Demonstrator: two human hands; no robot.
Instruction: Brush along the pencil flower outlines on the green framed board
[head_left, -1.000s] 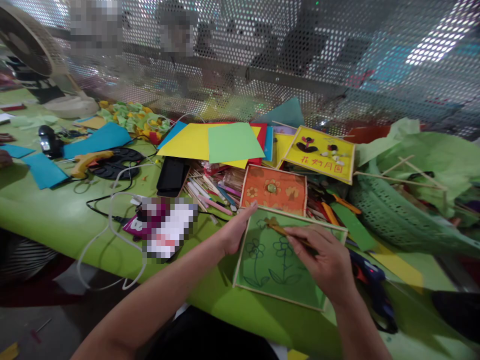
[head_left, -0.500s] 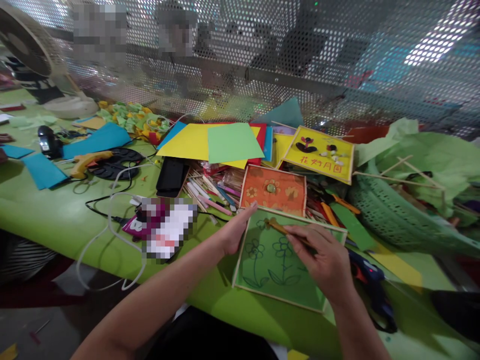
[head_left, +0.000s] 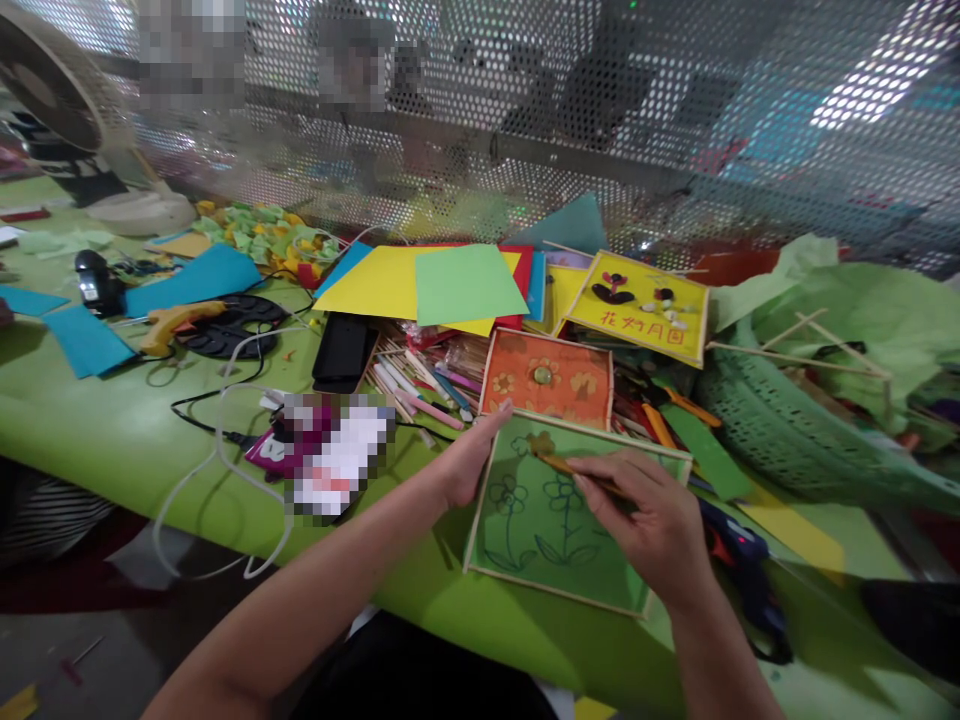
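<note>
A green picture [head_left: 525, 530] in a thin wooden frame, with flowers outlined in dark lines, lies tilted in front of me. My left hand [head_left: 474, 462] grips its upper left edge, the fingers behind the frame partly hidden. Between the thumb and fingers of my right hand [head_left: 649, 515] is a slim yellow-brown stick [head_left: 559, 462], slanting over the picture's upper part. At its tip is a mustard-coloured, flower-like patch [head_left: 540, 443]; I cannot tell whether this is paint or part of the stick. Just behind stands an orange framed flower picture [head_left: 559, 380].
Coloured paper sheets [head_left: 382, 283], a yellow framed picture [head_left: 637, 310] and pens [head_left: 412, 385] crowd the back. To the right are a green basket [head_left: 772, 430] and a blue glue gun [head_left: 750, 570]. Leftward are a yellow glue gun [head_left: 172, 325], white cable [head_left: 161, 520] and fan [head_left: 56, 85].
The stick's tip has shifted slightly, and the mustard patch there looks broader. The framed green picture has moved up a little; both hands keep their holds.
</note>
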